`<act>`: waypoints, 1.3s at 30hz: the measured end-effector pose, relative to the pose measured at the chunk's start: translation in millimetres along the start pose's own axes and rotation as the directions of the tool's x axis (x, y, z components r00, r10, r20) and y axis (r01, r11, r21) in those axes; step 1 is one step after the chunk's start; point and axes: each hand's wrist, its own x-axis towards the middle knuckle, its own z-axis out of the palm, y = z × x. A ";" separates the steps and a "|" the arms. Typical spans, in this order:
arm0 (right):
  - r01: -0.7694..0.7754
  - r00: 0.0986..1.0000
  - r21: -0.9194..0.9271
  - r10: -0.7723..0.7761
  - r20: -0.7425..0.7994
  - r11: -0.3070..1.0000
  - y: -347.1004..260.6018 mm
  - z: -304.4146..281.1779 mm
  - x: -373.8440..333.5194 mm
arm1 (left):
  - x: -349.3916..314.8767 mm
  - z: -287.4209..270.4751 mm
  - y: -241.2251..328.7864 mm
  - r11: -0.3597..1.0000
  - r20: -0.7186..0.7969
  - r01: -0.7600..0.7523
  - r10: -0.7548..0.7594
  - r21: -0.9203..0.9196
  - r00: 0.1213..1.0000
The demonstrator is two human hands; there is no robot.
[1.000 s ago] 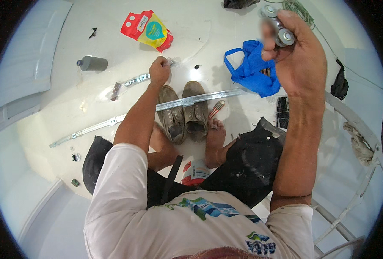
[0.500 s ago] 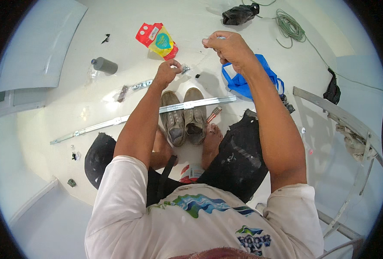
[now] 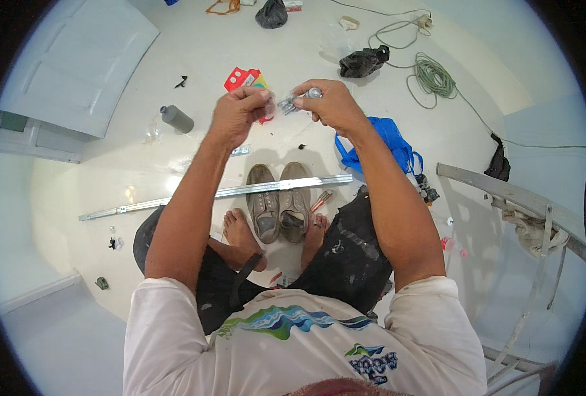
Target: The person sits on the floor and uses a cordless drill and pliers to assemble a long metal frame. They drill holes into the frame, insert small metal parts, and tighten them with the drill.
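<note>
I sit on the pale floor with both hands raised in front of me, close together. My left hand pinches one end of a small clear packet that holds grey metal bits. My right hand pinches the packet's other side and has a small silver cylindrical part at its fingertips. Below the hands, a long metal rail lies across a pair of worn grey shoes by my bare feet.
A red and yellow package and a grey bottle lie to the left. A blue bag, a black bag and a green cable coil lie to the right. A metal frame stands at far right, a white panel at far left.
My left hand has lifted off the floor and come up to meet the right hand. The right hand has moved away from the camera and down toward the middle.
</note>
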 end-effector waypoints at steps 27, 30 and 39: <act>0.160 0.983 0.105 -0.168 0.075 0.982 -54.0 21.8 -32.4 | -69.7 -3.4 44.5 0.981 0.123 -0.022 -0.003 0.195 0.992; 0.175 0.979 0.115 -0.185 0.080 0.978 -56.3 21.4 -35.3 | -69.9 -2.9 42.5 0.994 0.090 -0.102 0.099 0.032 0.991; 0.099 0.989 0.137 -0.112 0.095 0.986 -58.5 25.8 -36.6 | -77.6 3.0 44.7 0.994 0.053 -0.002 0.008 -0.112 0.999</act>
